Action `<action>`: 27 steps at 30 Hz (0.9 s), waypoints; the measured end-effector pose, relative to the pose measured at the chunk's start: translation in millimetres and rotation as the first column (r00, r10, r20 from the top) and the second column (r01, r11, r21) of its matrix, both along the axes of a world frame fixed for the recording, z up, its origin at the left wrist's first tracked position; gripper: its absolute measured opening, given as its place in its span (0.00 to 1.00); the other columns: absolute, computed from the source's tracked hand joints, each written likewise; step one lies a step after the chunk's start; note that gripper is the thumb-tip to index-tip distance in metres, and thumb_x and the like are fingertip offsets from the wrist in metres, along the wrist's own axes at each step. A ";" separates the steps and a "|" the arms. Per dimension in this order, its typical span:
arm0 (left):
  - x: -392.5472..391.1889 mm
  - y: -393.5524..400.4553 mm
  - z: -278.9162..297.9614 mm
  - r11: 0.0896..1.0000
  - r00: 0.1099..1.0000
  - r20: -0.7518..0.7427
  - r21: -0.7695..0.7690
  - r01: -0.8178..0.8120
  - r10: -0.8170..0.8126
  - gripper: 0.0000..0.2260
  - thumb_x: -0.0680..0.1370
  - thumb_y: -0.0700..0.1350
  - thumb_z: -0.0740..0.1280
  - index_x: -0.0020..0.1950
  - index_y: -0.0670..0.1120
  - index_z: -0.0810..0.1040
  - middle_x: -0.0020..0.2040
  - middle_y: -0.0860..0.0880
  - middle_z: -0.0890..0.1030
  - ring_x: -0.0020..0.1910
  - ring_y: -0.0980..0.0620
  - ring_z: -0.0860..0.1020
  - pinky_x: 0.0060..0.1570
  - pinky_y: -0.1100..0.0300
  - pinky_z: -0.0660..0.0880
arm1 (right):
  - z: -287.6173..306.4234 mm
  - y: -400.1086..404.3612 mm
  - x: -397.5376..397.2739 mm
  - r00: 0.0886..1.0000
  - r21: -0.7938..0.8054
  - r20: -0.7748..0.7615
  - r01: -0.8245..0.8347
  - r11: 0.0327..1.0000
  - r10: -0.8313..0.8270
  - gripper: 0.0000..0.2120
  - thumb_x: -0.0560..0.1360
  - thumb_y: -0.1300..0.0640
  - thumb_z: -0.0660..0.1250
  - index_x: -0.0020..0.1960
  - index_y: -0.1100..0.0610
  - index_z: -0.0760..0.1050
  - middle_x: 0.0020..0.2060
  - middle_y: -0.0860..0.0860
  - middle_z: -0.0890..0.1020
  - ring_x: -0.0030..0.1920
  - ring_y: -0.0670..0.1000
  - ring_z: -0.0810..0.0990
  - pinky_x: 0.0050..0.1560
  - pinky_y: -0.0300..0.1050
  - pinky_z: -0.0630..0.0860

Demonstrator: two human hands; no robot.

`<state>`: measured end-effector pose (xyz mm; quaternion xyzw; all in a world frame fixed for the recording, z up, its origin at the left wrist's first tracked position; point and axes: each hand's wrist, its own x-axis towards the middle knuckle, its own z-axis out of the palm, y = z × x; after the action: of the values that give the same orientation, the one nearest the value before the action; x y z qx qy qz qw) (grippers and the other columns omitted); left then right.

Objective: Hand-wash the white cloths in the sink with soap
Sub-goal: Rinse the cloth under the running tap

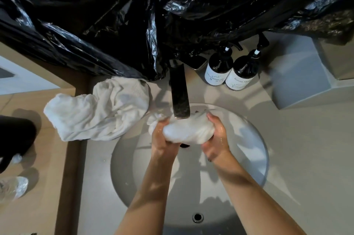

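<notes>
- Left hand [162,137] grips the left end of a bunched white cloth [188,131], fingers curled round the wet fabric; a small knot of cloth pokes out past the knuckles toward 10 o'clock.
- Right hand [215,137] grips the right end of the same cloth, fingers wrapped over the top, skin glistening with water.
- The cloth is wrung into a thick, smooth-looking roll, held between both hands above the bowl of the sink [249,148], just under the tip of the faucet [179,91].
- The sink is a round, glossy, pale basin set into a matte beige counter [297,158]; its overflow hole [197,217] sits at 6 o'clock, and the dark drain shows just beneath the cloth.
- The faucet is a flat, rectangular dark-metal spout reaching in from 12 o'clock.
- A second white cloth [97,110], larger, crumpled and soft with deep folds, lies on the counter at 9 to 10 o'clock of the sink, one corner hanging over the counter's left edge.
- Two dark pump bottles [229,70] with white labels stand side by side, touching, at 1 o'clock of the sink.
- Crinkled, shiny black plastic sheeting [153,14] fills the far side, hanging over the faucet's base.
- A pale boxy block [300,77] stands at 2 o'clock.
</notes>
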<state>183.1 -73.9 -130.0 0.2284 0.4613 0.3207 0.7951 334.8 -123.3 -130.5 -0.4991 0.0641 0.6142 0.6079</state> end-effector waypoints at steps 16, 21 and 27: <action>-6.1 -1.8 8.9 0.993 0.991 0.063 -0.013 -0.116 0.117 0.24 0.81 0.46 0.64 0.68 0.30 0.64 0.66 0.24 0.67 0.67 0.26 0.68 0.67 0.29 0.62 | -14.4 10.4 -45.3 0.993 0.090 0.030 -0.115 0.989 0.113 0.24 0.77 0.54 0.54 0.61 0.72 0.72 0.53 0.66 0.79 0.57 0.63 0.78 0.52 0.51 0.78; 10.6 -3.6 16.8 0.985 0.983 -0.073 0.055 -0.163 0.167 0.13 0.75 0.41 0.68 0.55 0.34 0.75 0.54 0.32 0.78 0.58 0.28 0.76 0.61 0.35 0.72 | -13.2 -4.8 -33.3 0.965 0.026 0.172 -0.207 0.978 0.199 0.12 0.78 0.63 0.53 0.50 0.66 0.74 0.41 0.59 0.81 0.47 0.53 0.81 0.55 0.52 0.75; 20.0 -3.8 29.3 0.985 0.962 -0.217 -0.017 -0.172 0.164 0.27 0.61 0.49 0.73 0.55 0.36 0.78 0.49 0.35 0.80 0.49 0.41 0.82 0.49 0.50 0.79 | 10.0 -33.1 -2.4 0.920 -0.091 0.210 -0.318 0.944 0.330 0.17 0.78 0.60 0.65 0.66 0.61 0.70 0.53 0.51 0.82 0.49 0.43 0.83 0.53 0.40 0.79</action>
<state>203.2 -77.7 -100.7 0.2074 0.5679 0.3522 0.7145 332.4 -156.4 -120.4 -0.5850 -0.0710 0.6444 0.4873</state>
